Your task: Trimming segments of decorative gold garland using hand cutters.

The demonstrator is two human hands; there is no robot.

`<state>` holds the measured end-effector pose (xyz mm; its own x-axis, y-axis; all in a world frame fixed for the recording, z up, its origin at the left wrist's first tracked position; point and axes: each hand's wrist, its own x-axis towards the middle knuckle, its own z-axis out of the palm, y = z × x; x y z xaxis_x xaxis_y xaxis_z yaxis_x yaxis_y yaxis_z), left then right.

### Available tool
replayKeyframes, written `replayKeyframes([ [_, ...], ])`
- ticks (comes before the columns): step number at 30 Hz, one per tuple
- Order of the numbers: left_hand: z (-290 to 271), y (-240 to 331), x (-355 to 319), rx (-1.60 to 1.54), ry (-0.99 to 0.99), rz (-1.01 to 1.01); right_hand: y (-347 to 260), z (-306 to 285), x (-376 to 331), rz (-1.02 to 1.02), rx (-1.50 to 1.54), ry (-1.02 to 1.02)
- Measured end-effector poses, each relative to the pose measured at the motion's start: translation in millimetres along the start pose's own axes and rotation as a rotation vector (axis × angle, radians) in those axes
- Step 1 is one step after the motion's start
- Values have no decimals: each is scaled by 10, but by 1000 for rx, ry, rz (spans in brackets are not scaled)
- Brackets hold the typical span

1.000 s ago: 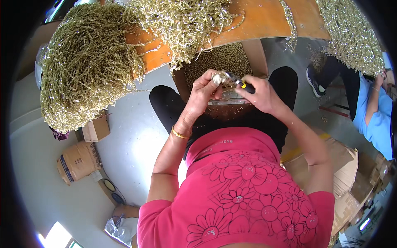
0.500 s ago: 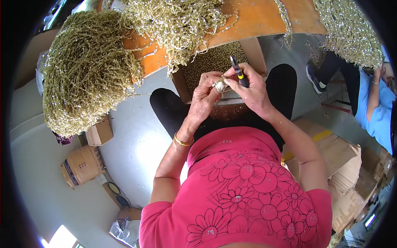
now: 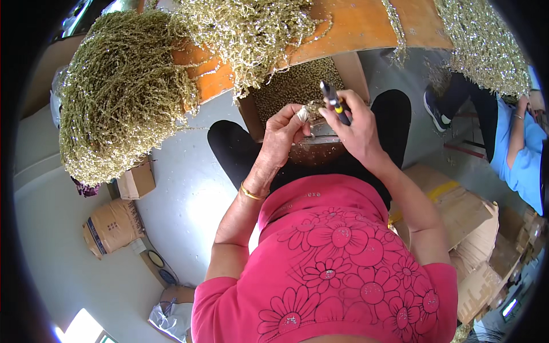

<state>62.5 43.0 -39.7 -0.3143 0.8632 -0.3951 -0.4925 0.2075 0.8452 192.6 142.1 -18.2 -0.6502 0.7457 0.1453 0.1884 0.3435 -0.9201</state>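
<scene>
Above the near edge of an open cardboard box (image 3: 350,71), my left hand (image 3: 280,134) is closed, thumb and fingertips pinched together. A small white piece (image 3: 303,114) shows at the thumb tip; I cannot tell whether it is held or wrapped round the thumb. My right hand (image 3: 360,128) grips pliers (image 3: 335,103) with dark jaws and black-and-yellow handles, jaws pointing up and away. Its thumb and fingertips are near a small gold bit, which is too blurred to name. Small gold beads (image 3: 274,94) fill the box beneath both hands.
Bundles of glittery gold strands (image 3: 123,91) hang over the orange table (image 3: 366,26), with more strands (image 3: 486,46) at the far right. A person in a blue top (image 3: 526,148) sits at the right. Flattened cardboard (image 3: 457,223) lies right of me; a brown carton (image 3: 114,227) stands left.
My hands have moved apart: the right, with the pliers, has shifted slightly right, and the left slightly left. The gold piece between them is no longer pinched by both hands.
</scene>
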Motion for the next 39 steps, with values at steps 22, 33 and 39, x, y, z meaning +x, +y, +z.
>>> replayKeyframes([
  [22, 30, -35, -20, 203, 149, 200, -52, -284, 1, -328, -876, -205],
  [33, 58, -36, 14, 177, 219, 170, -76, -310, 26, -375, -955, -200],
  [39, 48, -45, 19, 178, 214, 176, -58, -285, 15, -332, -954, -232],
])
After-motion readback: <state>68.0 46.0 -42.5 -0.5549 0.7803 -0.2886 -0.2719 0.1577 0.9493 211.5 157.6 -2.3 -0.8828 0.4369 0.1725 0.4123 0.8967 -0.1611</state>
